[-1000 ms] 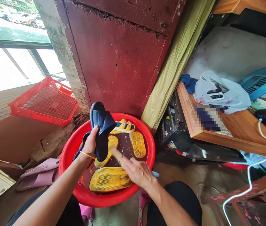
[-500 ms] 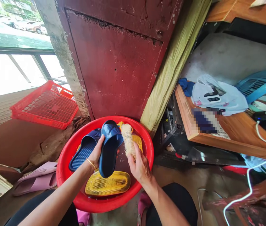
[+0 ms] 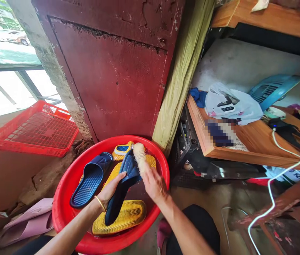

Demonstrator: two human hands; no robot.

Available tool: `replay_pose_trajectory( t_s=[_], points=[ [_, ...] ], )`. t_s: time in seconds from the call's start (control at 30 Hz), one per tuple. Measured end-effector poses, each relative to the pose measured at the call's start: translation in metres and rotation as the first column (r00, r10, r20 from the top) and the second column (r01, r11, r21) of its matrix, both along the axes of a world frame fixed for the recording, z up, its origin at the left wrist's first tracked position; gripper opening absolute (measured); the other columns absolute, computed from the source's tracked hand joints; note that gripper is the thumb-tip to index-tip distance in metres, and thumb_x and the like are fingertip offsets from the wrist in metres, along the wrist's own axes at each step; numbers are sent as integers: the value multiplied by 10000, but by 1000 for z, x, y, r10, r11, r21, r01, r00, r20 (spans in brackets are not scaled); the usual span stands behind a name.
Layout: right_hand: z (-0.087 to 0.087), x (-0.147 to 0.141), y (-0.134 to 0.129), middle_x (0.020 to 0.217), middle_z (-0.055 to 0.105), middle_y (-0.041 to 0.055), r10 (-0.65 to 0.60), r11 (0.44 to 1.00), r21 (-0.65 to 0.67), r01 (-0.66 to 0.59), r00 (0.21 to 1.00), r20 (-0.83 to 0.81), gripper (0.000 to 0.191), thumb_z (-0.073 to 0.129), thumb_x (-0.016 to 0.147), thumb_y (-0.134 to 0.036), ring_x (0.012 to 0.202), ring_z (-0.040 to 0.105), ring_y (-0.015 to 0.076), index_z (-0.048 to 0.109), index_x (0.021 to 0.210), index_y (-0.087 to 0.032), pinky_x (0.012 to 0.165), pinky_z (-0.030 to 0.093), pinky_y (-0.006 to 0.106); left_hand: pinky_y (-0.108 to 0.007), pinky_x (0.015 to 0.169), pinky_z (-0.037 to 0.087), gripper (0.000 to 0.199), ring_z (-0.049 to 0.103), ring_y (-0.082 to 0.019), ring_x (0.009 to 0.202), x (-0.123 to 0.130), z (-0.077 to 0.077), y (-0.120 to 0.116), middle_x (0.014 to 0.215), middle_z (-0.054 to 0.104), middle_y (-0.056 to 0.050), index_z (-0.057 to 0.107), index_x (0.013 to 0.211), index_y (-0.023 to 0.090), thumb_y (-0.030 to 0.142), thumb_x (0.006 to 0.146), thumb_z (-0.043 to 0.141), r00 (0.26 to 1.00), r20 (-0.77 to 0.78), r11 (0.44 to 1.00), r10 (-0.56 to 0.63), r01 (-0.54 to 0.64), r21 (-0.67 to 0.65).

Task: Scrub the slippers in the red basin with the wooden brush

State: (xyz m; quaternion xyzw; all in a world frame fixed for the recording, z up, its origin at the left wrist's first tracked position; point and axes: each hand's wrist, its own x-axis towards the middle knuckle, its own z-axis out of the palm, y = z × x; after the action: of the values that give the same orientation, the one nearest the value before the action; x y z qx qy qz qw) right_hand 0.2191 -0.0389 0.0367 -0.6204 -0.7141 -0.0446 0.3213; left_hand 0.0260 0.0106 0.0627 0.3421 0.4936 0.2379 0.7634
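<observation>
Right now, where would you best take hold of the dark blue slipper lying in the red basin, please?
Probably by its strap. The free blue slipper rests sole-down against the red basin wall, left of the left hand, its open strap arch facing up. Coming from above and the left avoids the held slipper and the brush in the right hand.

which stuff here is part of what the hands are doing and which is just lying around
In use:
left hand holding navy slipper
right hand with scrub brush
red basin
second navy slipper, yellow shoes in the basin

Lying about:
red crate
pink slippers
plastic bag
blue fan
white cable
</observation>
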Motion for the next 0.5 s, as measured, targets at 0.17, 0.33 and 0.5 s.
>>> replay_pose_trajectory(
  t_s=[0.17, 0.33, 0.5],
  points=[
    [3, 12, 6, 917, 728, 91, -20, 995, -99, 19, 1000, -6, 519, 394, 1071, -343, 675, 707, 221, 471, 1579, -279, 681, 623, 327, -267, 495, 490, 407, 622, -173, 539, -4, -1, -9, 683, 713, -54, 711, 848, 174, 560, 732, 763, 998, -14, 995, -66, 66, 74],
    [9, 20, 3, 1085, 729, 164, -88, 996, -8, 88, 985, -147, 550, 332, 1084, -346, 931, 732, 273, 431, 1594, -167, 843, 622, 375, -311, 563, 548, 478, 652, -200, 575, -20, 0, -5, 738, 738, -106, 724, 817, 142, 604, 696, 749, 999, -5, 995, -46, 45, -92],
    [4, -15, -7, 934, 722, 59, 168, 983, -79, -164, 985, 41, 492, 462, 1061, -349, 717, 720, 201, 499, 1551, -342, 692, 618, 280, -339, 591, 552, 419, 684, -244, 621, -18, -3, -2, 726, 737, -77, 723, 974, 160, 358, 606, 755, 992, 29, 992, -119, 120, -28]
  ],
)
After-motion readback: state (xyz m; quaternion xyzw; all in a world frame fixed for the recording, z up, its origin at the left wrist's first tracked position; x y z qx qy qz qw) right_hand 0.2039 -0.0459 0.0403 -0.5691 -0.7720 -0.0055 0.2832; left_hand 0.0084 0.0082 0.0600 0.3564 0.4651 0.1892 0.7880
